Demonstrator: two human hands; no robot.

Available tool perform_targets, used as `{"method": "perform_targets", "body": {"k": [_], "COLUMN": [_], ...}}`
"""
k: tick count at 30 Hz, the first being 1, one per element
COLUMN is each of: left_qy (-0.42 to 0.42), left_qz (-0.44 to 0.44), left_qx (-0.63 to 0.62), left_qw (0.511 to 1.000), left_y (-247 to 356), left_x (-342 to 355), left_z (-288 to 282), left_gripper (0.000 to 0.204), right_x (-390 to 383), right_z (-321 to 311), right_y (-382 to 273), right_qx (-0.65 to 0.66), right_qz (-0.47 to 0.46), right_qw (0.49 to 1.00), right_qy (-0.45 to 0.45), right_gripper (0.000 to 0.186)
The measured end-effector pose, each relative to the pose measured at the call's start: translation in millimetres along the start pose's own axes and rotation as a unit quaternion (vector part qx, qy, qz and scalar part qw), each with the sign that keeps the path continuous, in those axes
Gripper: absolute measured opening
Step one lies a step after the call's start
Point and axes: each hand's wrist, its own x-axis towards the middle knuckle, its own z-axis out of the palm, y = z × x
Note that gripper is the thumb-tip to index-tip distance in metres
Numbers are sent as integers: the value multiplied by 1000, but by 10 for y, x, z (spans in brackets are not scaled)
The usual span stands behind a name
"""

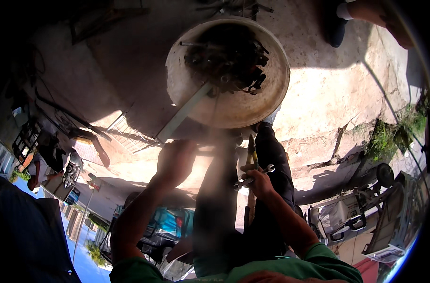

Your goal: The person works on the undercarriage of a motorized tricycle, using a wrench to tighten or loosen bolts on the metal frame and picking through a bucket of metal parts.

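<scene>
My left hand (176, 160) looks curled into a compact shape, blurred, near the lower end of a flat pale-green bar (184, 113). Whatever it may hold is hidden. In front of my right thigh, my right hand (260, 183) is closed round an open-end wrench (270, 168) lying crosswise. A tool with yellow and black handles (252, 153) also sticks up from that grip; its kind is unclear. Ahead stands a large round off-white basin (276, 89), with a heap of dark, greasy metal parts (227, 61) inside. The pale-green bar's upper end reaches into it.
A white wire rack (130, 132) lies on the ground left of the basin. Another person's leg and shoe (337, 33) show at the far right. Behind to the left is a person (38, 170) beside an engine-like part (73, 167). Weeds (382, 141) grow along the right.
</scene>
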Motion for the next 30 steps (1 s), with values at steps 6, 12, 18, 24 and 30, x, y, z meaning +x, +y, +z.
{"method": "perform_targets", "body": {"k": [6, 12, 18, 24, 30], "left_qy": [49, 47, 183, 208, 49], "left_qz": [-66, -96, 8, -34, -118], "left_qx": [-45, -72, -58, -19, 53], "left_qw": [996, 992, 981, 977, 990], "left_y": [-214, -163, 334, 413, 12], "left_x": [-135, -57, 58, 1299, 2208], "left_z": [380, 439, 132, 341, 816], "left_gripper": [13, 17, 34, 41, 39], "right_x": [8, 31, 73, 46, 12], "right_z": [-14, -55, -68, -38, -78], "right_y": [5, 56, 43, 44, -30], "right_qx": [-21, -26, -66, -65, -16], "right_qz": [-6, -14, -12, -28, -29], "right_qw": [1000, 999, 997, 997, 998], "right_qy": [10, 27, 25, 14, -54], "right_gripper": [27, 26, 25, 26, 27]}}
